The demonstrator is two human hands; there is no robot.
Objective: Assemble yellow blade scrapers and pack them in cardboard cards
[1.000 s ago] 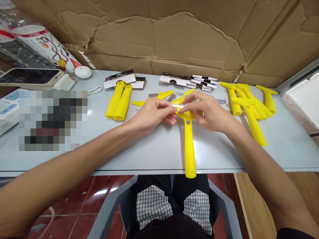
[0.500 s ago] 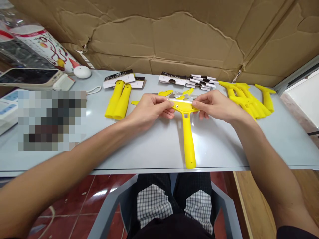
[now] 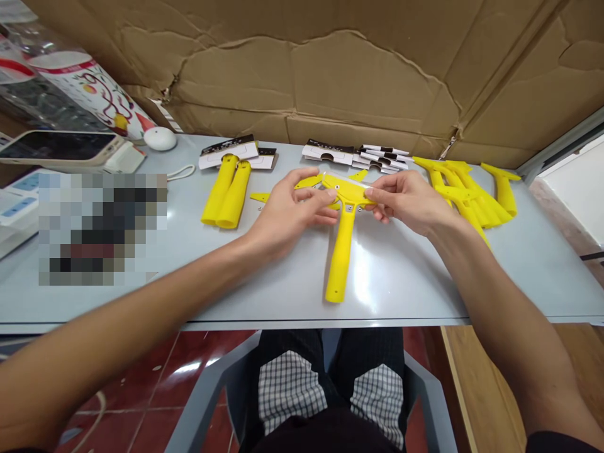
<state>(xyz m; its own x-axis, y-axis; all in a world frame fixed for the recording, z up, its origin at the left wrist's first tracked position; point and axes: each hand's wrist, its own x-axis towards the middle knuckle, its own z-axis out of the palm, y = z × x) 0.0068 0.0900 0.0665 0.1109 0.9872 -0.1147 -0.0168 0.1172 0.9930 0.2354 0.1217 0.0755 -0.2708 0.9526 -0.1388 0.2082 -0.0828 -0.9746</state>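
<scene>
A yellow scraper (image 3: 343,236) with a wide head and a pale strip along its top edge is held over the table, its handle tilted down to the left. My right hand (image 3: 409,200) pinches the right end of the head. At the head's left end is my left hand (image 3: 298,207), thumb and fingers apart, close beside the yellow plastic. Behind the scraper lie other yellow pieces (image 3: 309,182), partly hidden by it and my hands. Small metal bits (image 3: 360,209) show just below the head.
Two yellow handles (image 3: 227,192) lie at the left, near folded cards (image 3: 229,151). More cards (image 3: 328,151) are at the back. Several yellow scrapers (image 3: 472,192) sit at the right. A phone (image 3: 56,146) and white mouse (image 3: 160,138) are at the left.
The scraper has turned so its handle's lower end swung left. My left thumb and fingers have come off its left end and opened; my right hand keeps its pinch.
</scene>
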